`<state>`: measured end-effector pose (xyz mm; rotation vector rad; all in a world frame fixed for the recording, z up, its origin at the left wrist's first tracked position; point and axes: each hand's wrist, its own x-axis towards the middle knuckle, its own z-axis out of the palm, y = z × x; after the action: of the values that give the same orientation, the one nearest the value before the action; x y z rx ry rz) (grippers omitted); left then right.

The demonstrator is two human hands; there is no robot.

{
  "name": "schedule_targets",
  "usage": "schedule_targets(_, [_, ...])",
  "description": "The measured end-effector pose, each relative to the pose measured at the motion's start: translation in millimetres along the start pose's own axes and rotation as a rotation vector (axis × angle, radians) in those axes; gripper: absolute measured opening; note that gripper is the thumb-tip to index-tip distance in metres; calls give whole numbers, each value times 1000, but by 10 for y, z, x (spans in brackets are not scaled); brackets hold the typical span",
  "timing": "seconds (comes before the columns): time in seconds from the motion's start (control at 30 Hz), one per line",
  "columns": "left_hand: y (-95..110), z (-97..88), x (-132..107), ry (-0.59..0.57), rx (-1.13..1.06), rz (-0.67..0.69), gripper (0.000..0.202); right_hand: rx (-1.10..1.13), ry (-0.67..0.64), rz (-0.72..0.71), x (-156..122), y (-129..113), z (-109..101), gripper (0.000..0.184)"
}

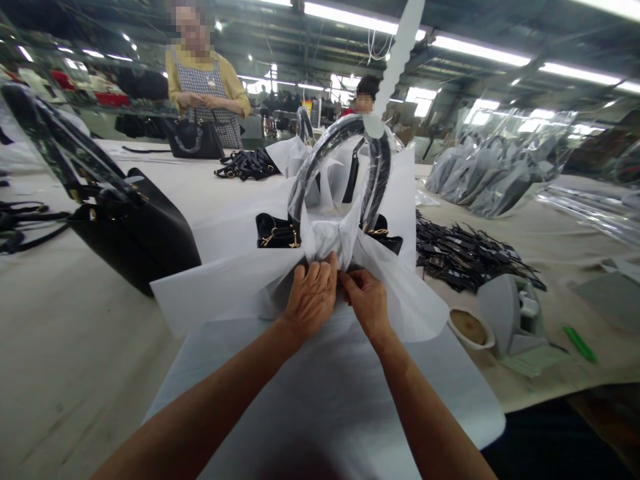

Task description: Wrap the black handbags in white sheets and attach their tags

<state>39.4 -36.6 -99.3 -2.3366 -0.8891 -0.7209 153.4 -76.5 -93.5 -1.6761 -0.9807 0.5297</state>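
In front of me a black handbag (pixel 277 230) stands upright, mostly covered by white tissue paper (pixel 220 283). Its arched handles (pixel 379 175) are wrapped in clear plastic, and a white tag strip (pixel 399 67) rises from them. My left hand (pixel 314 291) presses on the tissue paper at the middle of the bag's near side, fingers bent over it. Beside it, my right hand (pixel 364 299) pinches the gathered paper with thumb and index finger. Underneath lies a pale smooth board or sheet (pixel 345 393).
A second black handbag (pixel 145 230) stands at left. To the right are a pile of black tags (pixel 470 253), a tape dispenser (pixel 513 313), a round dish (pixel 470 328), a green cutter (pixel 580 343) and plastic-wrapped bags (pixel 493 170). Across the table stands a person in a checked apron (pixel 207 83).
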Motion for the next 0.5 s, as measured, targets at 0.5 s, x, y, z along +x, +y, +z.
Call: schedule_targets(0.5, [-14, -19, -23, -35, 25, 14, 46, 1, 150, 54, -37, 340, -77, 26])
